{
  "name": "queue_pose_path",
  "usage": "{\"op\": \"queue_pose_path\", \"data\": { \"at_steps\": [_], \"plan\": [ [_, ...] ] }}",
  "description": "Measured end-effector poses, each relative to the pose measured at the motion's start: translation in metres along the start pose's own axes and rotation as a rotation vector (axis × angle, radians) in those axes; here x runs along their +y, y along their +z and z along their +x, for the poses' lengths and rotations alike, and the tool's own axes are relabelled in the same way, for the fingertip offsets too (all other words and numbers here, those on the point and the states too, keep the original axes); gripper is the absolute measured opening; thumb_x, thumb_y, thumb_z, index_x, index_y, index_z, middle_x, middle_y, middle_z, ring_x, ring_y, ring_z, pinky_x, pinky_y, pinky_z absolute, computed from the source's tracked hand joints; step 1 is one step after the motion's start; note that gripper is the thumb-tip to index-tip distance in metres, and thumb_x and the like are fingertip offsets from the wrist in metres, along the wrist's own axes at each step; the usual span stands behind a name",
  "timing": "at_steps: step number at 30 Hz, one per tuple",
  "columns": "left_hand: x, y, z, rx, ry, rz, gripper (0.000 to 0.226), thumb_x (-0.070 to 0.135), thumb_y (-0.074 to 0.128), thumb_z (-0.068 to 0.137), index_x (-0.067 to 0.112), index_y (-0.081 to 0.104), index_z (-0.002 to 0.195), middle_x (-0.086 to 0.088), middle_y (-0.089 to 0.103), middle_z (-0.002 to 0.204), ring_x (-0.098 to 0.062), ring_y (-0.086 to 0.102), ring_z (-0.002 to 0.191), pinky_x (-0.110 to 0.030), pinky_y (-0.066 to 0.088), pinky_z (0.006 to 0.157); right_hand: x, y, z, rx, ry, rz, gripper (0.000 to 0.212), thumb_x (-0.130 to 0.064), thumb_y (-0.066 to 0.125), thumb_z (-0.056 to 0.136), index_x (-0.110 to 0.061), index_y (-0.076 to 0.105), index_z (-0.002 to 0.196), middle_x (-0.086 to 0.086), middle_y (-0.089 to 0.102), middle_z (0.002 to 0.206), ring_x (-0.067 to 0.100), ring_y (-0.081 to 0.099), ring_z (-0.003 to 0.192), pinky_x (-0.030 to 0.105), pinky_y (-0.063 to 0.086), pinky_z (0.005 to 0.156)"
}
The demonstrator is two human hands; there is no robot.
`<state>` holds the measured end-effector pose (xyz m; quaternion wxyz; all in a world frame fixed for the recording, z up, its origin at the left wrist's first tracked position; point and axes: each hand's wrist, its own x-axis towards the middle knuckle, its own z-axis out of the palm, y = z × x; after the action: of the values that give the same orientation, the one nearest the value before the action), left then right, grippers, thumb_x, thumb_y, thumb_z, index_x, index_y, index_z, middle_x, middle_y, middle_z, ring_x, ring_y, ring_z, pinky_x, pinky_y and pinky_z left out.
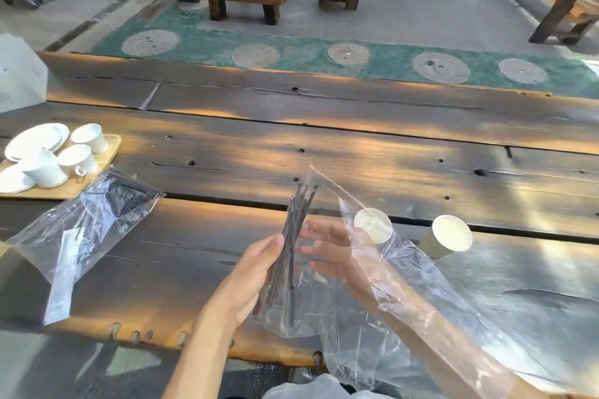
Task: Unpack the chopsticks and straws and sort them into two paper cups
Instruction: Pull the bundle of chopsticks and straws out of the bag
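My left hand grips a bundle of thin dark sticks that fan upward above the table. My right hand is inside a clear plastic bag, fingers spread beside the bundle; the bag drapes over my right forearm. Whether the right fingers pinch the sticks or the bag I cannot tell. Two white paper cups stand to the right, the nearer cup partly behind the bag, the farther cup in the open. A second clear bag with dark sticks and a white label lies at left.
A wooden tray with white cups and saucers sits at the far left of the dark plank table. A white bag stands at the left edge. Wooden benches stand beyond the table on the floor.
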<state>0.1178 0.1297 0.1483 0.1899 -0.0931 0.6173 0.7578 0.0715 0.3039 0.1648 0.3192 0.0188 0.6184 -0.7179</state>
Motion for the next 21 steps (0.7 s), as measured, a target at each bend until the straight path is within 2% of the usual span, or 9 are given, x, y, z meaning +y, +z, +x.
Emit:
{"op": "queue_pose_path", "data": {
  "at_steps": [2,4,5,7,10,12,15,18,21],
  "plan": [
    [-0.002,0.002,-0.001,0.06,-0.015,-0.045,0.039,0.034,0.042,0.105,0.012,0.07,0.121,-0.016,0.073,0.107,-0.026,0.068,0.088,-0.04,0.055,0.082,0.003,0.002,0.001,-0.074,0.033,0.026,0.028,0.01,0.045,0.098,-0.002,0.055,0.121,0.015,0.061,0.11,0.011,0.055,0.078,0.023,0.047,0.07],
    [-0.004,0.003,0.0,0.095,-0.014,-0.055,0.035,0.026,0.042,0.106,0.009,0.07,0.119,-0.017,0.074,0.108,-0.028,0.07,0.09,-0.04,0.056,0.081,0.006,0.011,0.005,-0.018,0.021,0.059,0.019,0.005,0.058,0.093,-0.013,0.059,0.098,0.009,0.062,0.096,0.016,0.059,0.078,0.022,0.05,0.066],
    [-0.005,0.004,0.001,0.116,-0.004,-0.047,0.033,0.022,0.043,0.106,0.009,0.071,0.117,-0.016,0.075,0.108,-0.028,0.072,0.095,-0.042,0.057,0.084,0.013,0.011,0.005,0.04,-0.012,0.079,0.018,-0.004,0.071,0.086,-0.013,0.06,0.097,0.011,0.066,0.097,0.021,0.064,0.079,0.025,0.053,0.064],
    [-0.007,0.006,0.004,0.206,0.024,-0.032,0.025,0.014,0.05,0.104,0.008,0.073,0.111,-0.015,0.077,0.106,-0.027,0.073,0.098,-0.042,0.056,0.087,0.027,0.006,0.01,0.091,-0.047,0.113,0.049,-0.024,0.087,0.069,-0.008,0.062,0.107,0.019,0.071,0.105,0.031,0.069,0.083,0.032,0.056,0.062],
    [-0.011,0.006,0.007,0.361,0.036,-0.062,0.01,0.009,0.064,0.095,0.003,0.07,0.101,-0.015,0.076,0.095,-0.025,0.071,0.081,-0.039,0.058,0.077,0.029,0.004,0.009,0.045,-0.018,0.207,0.047,-0.019,0.084,0.071,-0.004,0.064,0.11,0.017,0.073,0.1,0.027,0.072,0.08,0.031,0.056,0.059],
    [-0.014,0.005,0.008,0.387,0.033,-0.08,0.009,0.007,0.068,0.091,-0.002,0.069,0.095,-0.019,0.073,0.09,-0.027,0.069,0.078,-0.043,0.058,0.078,0.028,0.004,0.009,0.026,0.007,0.24,0.014,-0.009,0.075,0.083,-0.01,0.065,0.093,0.008,0.073,0.082,0.017,0.072,0.067,0.025,0.055,0.053],
    [-0.014,0.009,0.007,0.364,0.039,-0.07,0.009,0.003,0.072,0.087,-0.004,0.07,0.093,-0.02,0.073,0.09,-0.025,0.07,0.079,-0.036,0.06,0.075,0.026,0.006,0.012,-0.01,0.102,0.153,0.014,-0.008,0.059,0.096,-0.016,0.058,0.084,-0.008,0.067,0.063,0.004,0.064,0.053,0.018,0.051,0.047],
    [-0.016,0.012,0.007,0.347,0.034,-0.008,0.01,0.002,0.073,0.085,-0.002,0.072,0.093,-0.018,0.074,0.091,-0.023,0.071,0.08,-0.028,0.056,0.071,0.022,0.003,0.01,-0.134,0.083,0.228,0.009,-0.007,0.057,0.095,-0.012,0.062,0.089,-0.001,0.064,0.072,0.007,0.061,0.057,0.019,0.051,0.052],
    [-0.016,0.013,0.006,0.344,0.056,-0.007,0.009,0.001,0.075,0.082,-0.002,0.072,0.091,-0.017,0.074,0.084,-0.02,0.07,0.076,-0.028,0.055,0.069,0.026,0.003,0.009,-0.111,0.106,0.359,0.004,-0.003,0.061,0.092,-0.006,0.064,0.09,0.004,0.065,0.073,0.01,0.063,0.058,0.021,0.052,0.053]
  ]
}}
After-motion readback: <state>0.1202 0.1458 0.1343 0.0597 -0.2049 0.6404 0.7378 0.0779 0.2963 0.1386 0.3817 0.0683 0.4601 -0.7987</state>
